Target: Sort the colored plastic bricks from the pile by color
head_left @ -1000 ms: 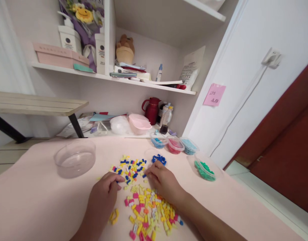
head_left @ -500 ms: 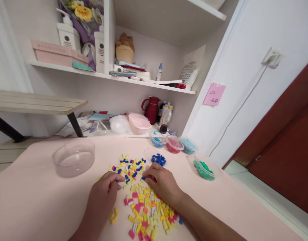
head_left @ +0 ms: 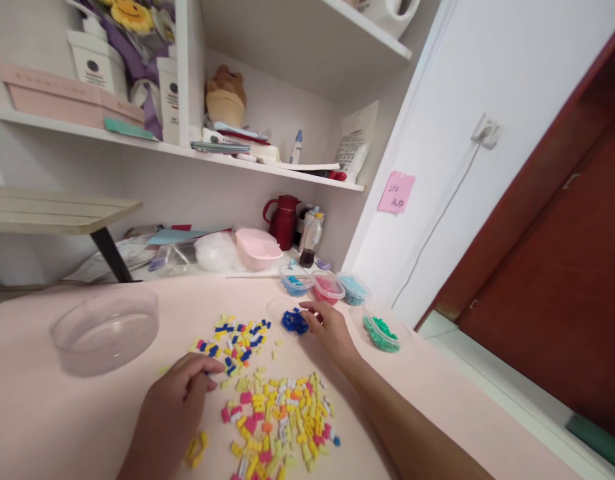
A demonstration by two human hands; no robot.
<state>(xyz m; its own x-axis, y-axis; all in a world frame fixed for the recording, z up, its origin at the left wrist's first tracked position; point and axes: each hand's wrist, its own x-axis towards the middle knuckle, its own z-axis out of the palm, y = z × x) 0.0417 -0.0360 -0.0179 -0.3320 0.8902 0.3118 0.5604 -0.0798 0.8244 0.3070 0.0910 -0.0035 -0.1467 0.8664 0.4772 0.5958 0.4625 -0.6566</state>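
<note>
My right hand is at the right edge of a small pile of dark blue bricks, its thumb and forefinger slightly apart and nothing visible between them. The pile appears to lie in a shallow clear dish with a faint rim. My left hand rests on the table, forefinger stretched out and thumb apart, beside a mixed cluster of blue, yellow, pink and white bricks. Nearer to me spreads a larger heap of mostly yellow bricks with pink, white and orange ones. A joined yellow piece lies by my left wrist.
A round clear bowl stands at the left. Along the back right are clear tubs of blue, pink, light blue and green bricks. Behind them stand a pink lidded box, a red jug and bottles.
My right hand has moved from the mixed cluster, where it was at a blue brick, away to the blue pile. My left hand stays by the cluster. The view has swung right.
</note>
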